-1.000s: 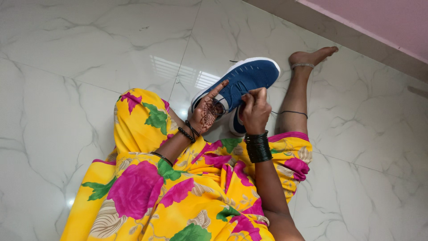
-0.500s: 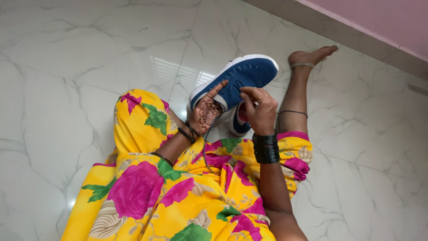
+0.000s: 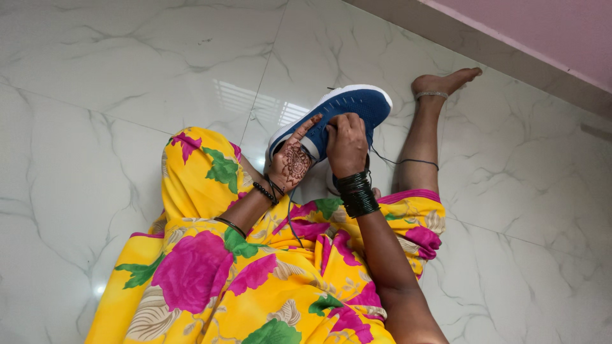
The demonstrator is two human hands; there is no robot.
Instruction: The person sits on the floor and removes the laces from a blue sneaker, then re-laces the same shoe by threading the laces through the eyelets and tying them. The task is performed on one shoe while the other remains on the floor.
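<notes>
The blue knit shoe (image 3: 347, 108) with its white rubber sole lay tilted above the person's yellow flowered lap (image 3: 274, 280), its long axis slanting with the rounded toe pointing up and right toward the bare foot (image 3: 443, 83). The left hand (image 3: 294, 158), palm open and fingers spread, braced the shoe's near side. The right hand (image 3: 346, 143) was curled tight over the shoe's top, while a thin dark lace (image 3: 290, 216) dangled below the shoe toward the lap.

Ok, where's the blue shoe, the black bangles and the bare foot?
blue shoe (image 3: 357, 103), head view, on its knit toe.
black bangles (image 3: 357, 193), head view, mid-stack on the wrist.
bare foot (image 3: 446, 81), head view, on its middle.
</notes>
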